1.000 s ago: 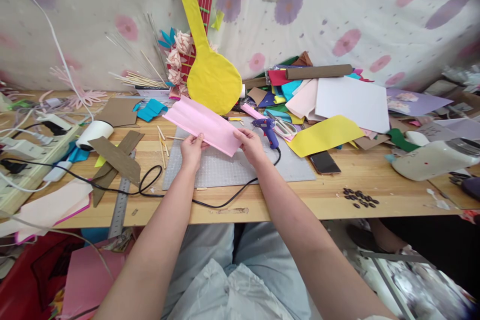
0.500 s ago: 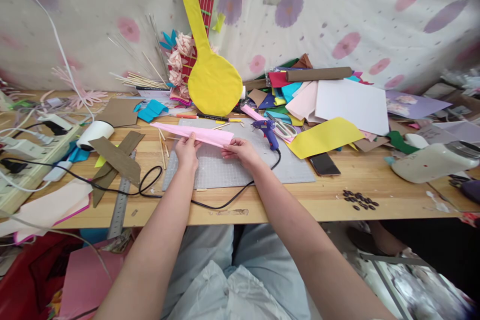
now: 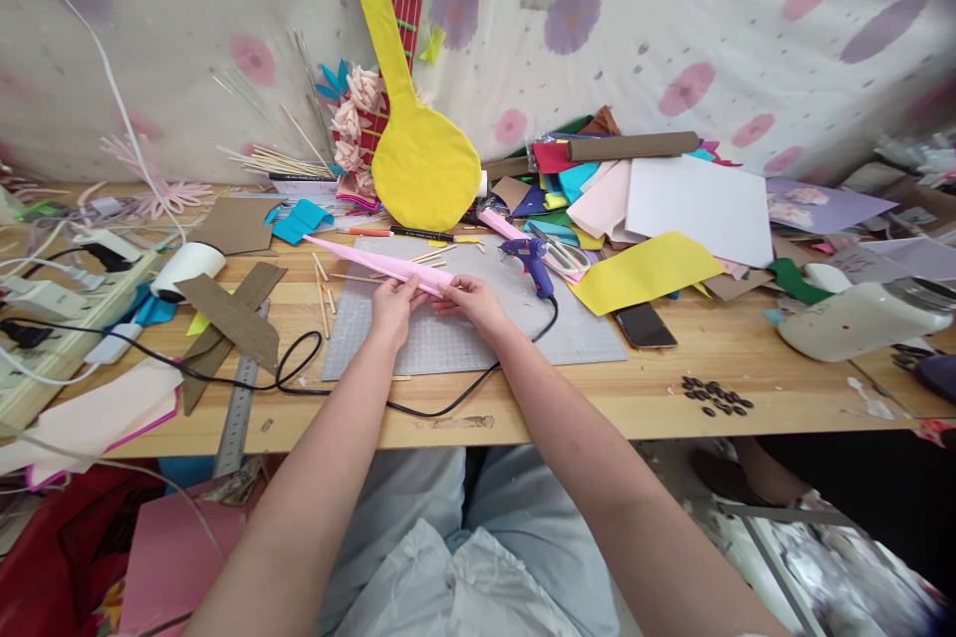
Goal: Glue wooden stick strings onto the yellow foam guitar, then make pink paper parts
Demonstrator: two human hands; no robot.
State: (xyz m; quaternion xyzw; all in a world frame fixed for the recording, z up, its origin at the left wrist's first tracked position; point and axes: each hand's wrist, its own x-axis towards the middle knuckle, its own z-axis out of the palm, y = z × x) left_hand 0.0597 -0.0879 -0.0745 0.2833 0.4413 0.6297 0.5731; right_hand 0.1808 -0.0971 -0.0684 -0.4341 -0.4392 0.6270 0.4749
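Note:
A long strip of pink crepe paper [image 3: 373,262], folded or rolled narrow, slants over the grey cutting mat [image 3: 523,343]. My left hand [image 3: 394,307] pinches it from below near its right part. At the right end, the fingers of my right hand [image 3: 472,304] are closed on the same paper, close beside the left fingers. The paper's pointed end reaches toward the upper left. Just right of my hands, a purple glue gun [image 3: 532,265] rests on the mat, with scissors [image 3: 566,256] behind it. Short wooden sticks [image 3: 325,297] lie to the left.
A yellow banjo-shaped piece [image 3: 427,169] leans at the back. Coloured sheets [image 3: 698,204] pile up at the back right, near a phone [image 3: 645,326] and a white bottle [image 3: 858,323]. The glue gun's black cable [image 3: 440,412] crosses the front. A steel ruler [image 3: 237,418] overhangs the edge at left.
My left hand has slid right along the pink paper, closer to my right hand. The paper's right end is now narrower and bunched between my fingers.

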